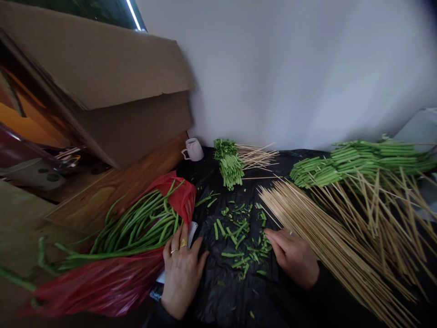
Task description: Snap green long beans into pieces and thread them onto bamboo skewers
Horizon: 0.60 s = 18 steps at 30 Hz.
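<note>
Head view: left hand (pixel 182 262) spread at edge of red bag (pixel 105 280), right hand (pixel 292 255) pinched, open black sheet (pixel 227 303) between.

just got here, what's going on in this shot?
A person's left hand is at the edge of a red bag of long green beans. The right hand is at cut green scraps on black sheeting; whether it holds anything is unclear. Wooden sticks lie to its right; stacked green pieces with sticks jutting out lie farther back.
</note>
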Available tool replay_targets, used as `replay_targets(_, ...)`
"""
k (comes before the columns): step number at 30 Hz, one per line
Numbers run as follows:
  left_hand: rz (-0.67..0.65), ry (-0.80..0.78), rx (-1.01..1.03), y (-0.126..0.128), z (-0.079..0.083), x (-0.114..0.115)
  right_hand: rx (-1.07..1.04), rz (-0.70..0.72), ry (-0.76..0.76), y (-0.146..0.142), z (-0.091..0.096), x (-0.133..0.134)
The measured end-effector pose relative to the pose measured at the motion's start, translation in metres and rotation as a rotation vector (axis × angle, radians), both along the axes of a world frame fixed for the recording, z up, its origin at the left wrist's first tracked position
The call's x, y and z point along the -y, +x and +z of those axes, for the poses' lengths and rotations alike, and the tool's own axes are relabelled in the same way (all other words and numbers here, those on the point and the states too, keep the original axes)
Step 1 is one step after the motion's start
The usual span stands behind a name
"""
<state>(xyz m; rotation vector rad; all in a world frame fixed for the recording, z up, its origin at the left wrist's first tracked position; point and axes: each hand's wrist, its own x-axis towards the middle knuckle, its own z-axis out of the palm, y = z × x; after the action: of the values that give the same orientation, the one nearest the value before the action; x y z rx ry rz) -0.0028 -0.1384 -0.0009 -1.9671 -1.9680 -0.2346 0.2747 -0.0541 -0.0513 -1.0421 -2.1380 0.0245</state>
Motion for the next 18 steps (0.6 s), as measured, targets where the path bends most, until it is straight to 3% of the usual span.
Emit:
replay_targets(3,-0.08,-0.029,0.122,-0.015,0.01,0.001,-0.001,-0.009,-0.008,0.001,-0.001,-0.001)
replay_targets(7,-0.11,-0.181,0.39,-0.054,0.064,-0.007,-0.013,-0.003,0.004,0.001,0.0,0.0)
replay_targets(9,-0.021,-0.181,0.409,-0.077,0.093,-0.016,-0.015,0.001,0.009,0.0,0.001,0.0)
replay_targets(11,0.055,-0.218,0.327,-0.098,0.11,-0.028,-0.013,0.001,0.013,0.0,0.003,0.0)
replay_targets(14,0.102,-0.411,0.189,-0.118,0.109,-0.045,-0.01,0.006,0.017,0.001,0.004,0.0)
replay_targets(18,0.062,-0.488,0.216,-0.128,0.081,-0.051,0.0,0.008,0.016,0.001,0.004,-0.001)
